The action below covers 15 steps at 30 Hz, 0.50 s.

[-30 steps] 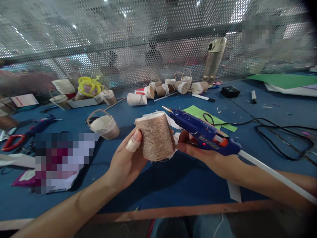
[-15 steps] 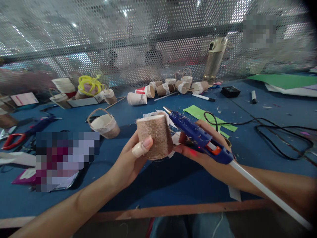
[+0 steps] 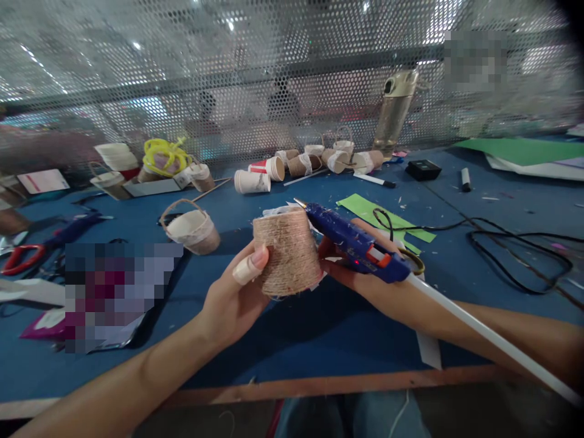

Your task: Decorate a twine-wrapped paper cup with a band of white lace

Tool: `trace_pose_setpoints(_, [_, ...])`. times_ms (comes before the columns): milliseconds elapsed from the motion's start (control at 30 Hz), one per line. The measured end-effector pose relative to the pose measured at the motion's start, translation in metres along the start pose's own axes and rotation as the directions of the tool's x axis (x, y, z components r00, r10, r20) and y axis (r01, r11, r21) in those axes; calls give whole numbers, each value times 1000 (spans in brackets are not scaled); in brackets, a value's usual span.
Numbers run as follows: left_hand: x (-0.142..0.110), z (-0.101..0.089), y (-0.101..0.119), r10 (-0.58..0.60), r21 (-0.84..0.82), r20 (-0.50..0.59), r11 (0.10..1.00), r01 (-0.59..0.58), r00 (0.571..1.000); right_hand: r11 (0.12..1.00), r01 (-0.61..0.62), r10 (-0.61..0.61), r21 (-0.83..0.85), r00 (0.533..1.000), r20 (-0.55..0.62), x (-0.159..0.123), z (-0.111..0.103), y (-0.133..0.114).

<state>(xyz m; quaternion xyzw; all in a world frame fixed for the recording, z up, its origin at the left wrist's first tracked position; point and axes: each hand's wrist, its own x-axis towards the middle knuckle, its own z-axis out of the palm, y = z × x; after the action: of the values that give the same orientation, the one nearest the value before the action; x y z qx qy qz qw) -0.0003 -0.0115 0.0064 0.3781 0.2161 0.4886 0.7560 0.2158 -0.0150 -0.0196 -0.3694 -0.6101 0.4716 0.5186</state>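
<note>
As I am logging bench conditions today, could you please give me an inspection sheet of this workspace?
Surface: blue tabletop, small scraps scattered on it.
Work items: twine-wrapped cup, held up; blue glue gun, red light lit, white glue stick protruding from its rear.
Clutter: handled cup, light-green paper, white cup on its side.
Hands: left hand holds the twine-wrapped cup; right hand holds the glue gun.
Cables: black cable looped at right.
Surroundings: perforated screen behind; bottle upright near it.
</note>
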Motion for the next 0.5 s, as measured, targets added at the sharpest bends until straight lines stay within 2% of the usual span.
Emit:
trace_pose_setpoints(100, [0,0,1,-23,-16,37,1000,23,999,999,-6,5,41,999,38,4,0,-4])
trace_pose_setpoints(200, [-1,1,3,-33,-10,67,999,34,997,1000,-13,14,-28,999,34,8,2,-7])
trace_pose_setpoints(367, [0,5,5,-6,-1,43,1000,6,999,1000,-18,15,-16,988,-151,13,5,-10])
trace_pose_setpoints(500, [3,8,6,50,8,6,999,-50,999,994,101,-105,-32,975,-194,12,3,-18])
